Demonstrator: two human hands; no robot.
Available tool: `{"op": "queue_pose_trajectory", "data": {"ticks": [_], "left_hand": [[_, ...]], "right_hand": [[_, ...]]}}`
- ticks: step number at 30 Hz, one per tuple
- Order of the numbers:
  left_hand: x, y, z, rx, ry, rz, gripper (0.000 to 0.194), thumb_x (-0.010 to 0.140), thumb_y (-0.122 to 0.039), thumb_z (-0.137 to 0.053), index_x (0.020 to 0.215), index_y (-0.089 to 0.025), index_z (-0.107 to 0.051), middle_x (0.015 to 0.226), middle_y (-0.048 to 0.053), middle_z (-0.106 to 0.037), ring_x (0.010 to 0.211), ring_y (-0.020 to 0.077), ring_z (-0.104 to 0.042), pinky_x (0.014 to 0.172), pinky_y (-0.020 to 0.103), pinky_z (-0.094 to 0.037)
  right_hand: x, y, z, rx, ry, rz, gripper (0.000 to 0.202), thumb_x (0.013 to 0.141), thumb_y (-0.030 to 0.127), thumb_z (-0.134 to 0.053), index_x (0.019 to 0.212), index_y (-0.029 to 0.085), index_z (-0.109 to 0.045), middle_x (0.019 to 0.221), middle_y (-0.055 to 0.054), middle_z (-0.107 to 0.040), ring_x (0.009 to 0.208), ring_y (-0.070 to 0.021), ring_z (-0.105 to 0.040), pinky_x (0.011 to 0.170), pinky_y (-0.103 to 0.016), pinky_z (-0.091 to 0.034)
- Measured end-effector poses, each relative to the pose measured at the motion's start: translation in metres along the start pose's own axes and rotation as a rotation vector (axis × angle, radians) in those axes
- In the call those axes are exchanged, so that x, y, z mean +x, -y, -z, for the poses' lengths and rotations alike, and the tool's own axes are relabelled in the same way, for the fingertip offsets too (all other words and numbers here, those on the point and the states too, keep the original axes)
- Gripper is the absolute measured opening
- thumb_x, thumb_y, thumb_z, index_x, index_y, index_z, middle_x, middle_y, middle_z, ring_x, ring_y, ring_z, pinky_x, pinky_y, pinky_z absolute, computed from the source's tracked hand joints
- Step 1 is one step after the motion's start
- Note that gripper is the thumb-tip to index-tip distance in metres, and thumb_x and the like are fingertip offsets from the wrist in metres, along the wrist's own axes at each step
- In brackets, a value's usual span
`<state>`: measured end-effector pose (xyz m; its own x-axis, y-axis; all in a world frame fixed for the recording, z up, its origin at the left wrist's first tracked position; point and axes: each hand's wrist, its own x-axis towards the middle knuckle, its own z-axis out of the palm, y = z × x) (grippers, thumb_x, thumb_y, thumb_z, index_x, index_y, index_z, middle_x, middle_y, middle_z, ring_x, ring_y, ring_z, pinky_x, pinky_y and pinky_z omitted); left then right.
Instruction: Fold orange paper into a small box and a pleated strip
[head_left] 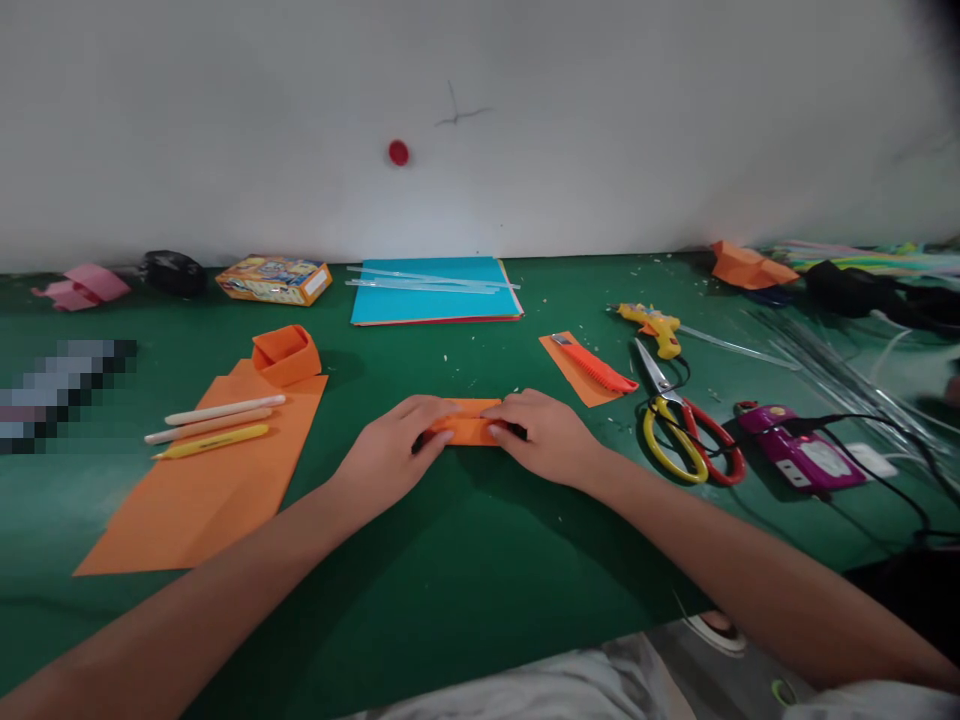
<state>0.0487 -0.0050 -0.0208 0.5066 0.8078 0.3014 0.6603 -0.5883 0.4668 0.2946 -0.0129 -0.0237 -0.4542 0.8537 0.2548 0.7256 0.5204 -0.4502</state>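
Observation:
A small folded strip of orange paper [472, 424] lies on the green table, straight in front of me. Its left end is pinched between the thumb and fingers of my left hand [401, 440]. At the other end my right hand [546, 436] grips it the same way. My fingers cover both ends, so only the middle of the strip shows. Left of my hands, a folded orange paper piece [286, 354] rests on larger orange sheets [202, 500], where several pens [214, 437] also lie.
Blue paper sheets [427, 305] with clear glue sticks lie at the back, beside a patterned box [274, 279]. To the right are an orange cutter [594, 363], a yellow glue gun [651, 326], scissors [679, 425] and a purple power socket [806, 455] with black cables.

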Motion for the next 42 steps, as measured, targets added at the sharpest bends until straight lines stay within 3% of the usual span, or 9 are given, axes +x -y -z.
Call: {"op": "queue_pose_trajectory", "data": {"ticks": [4,10,17,23,29,35,42], "left_hand": [[-0.001,0.003,-0.002,0.089,-0.05,-0.101,0.026,0.101,-0.028,-0.047,0.109,-0.022,-0.071,0.129,0.008,-0.064,0.109,0.0193,-0.066,0.092,0.034,-0.057],[-0.004,0.001,-0.004,0.368,-0.081,-0.293,0.023,0.1,-0.028,-0.053,0.106,-0.022,-0.074,0.121,0.009,-0.069,0.113,0.0266,-0.062,0.099,0.045,-0.052],[-0.01,-0.001,-0.002,0.455,0.028,-0.502,0.037,0.099,-0.01,-0.041,0.124,-0.016,-0.067,0.118,0.011,-0.073,0.107,0.0251,-0.069,0.093,0.042,-0.057],[-0.016,-0.009,-0.005,0.442,0.069,-0.453,0.04,0.097,-0.01,-0.04,0.126,-0.012,-0.068,0.121,0.014,-0.072,0.109,0.0271,-0.071,0.096,0.043,-0.06],[-0.028,-0.021,-0.012,0.446,0.092,-0.373,0.045,0.096,-0.014,-0.039,0.134,-0.01,-0.063,0.136,0.018,-0.064,0.127,0.029,-0.062,0.111,0.044,-0.051],[-0.031,-0.019,-0.016,0.554,0.129,-0.41,0.048,0.093,-0.009,-0.037,0.135,-0.006,-0.06,0.141,0.02,-0.059,0.13,0.0304,-0.06,0.111,0.045,-0.051],[-0.03,-0.016,-0.016,0.462,0.166,-0.336,0.053,0.092,-0.011,-0.038,0.143,-0.008,-0.053,0.149,0.018,-0.053,0.138,0.0288,-0.052,0.116,0.044,-0.046]], "right_hand": [[0.001,-0.001,0.0,0.036,-0.002,-0.018,0.027,0.096,0.021,-0.057,0.119,0.023,-0.071,0.099,-0.005,-0.075,0.088,-0.0215,-0.063,0.087,-0.039,-0.047],[0.002,-0.003,-0.001,0.023,-0.017,0.042,0.025,0.097,0.019,-0.056,0.115,0.018,-0.073,0.092,-0.007,-0.067,0.084,-0.0211,-0.057,0.081,-0.036,-0.046],[0.0,-0.008,-0.004,-0.003,-0.021,0.052,0.025,0.098,0.024,-0.057,0.118,0.022,-0.073,0.1,-0.008,-0.063,0.092,-0.0219,-0.054,0.087,-0.038,-0.042],[-0.001,-0.011,-0.003,-0.084,0.044,0.053,0.028,0.101,0.029,-0.056,0.121,0.037,-0.074,0.102,-0.006,-0.06,0.094,-0.0227,-0.05,0.089,-0.041,-0.036],[-0.002,-0.008,0.001,-0.087,0.075,0.046,0.03,0.104,0.032,-0.05,0.123,0.037,-0.073,0.107,-0.007,-0.061,0.097,-0.0245,-0.048,0.09,-0.043,-0.036],[-0.002,-0.009,0.001,-0.078,0.083,0.045,0.031,0.104,0.034,-0.049,0.125,0.036,-0.073,0.108,-0.007,-0.06,0.098,-0.0246,-0.048,0.092,-0.043,-0.037],[-0.002,-0.009,0.0,-0.093,0.076,0.053,0.032,0.104,0.031,-0.048,0.125,0.036,-0.072,0.104,-0.007,-0.059,0.095,-0.0239,-0.047,0.089,-0.042,-0.037]]}}
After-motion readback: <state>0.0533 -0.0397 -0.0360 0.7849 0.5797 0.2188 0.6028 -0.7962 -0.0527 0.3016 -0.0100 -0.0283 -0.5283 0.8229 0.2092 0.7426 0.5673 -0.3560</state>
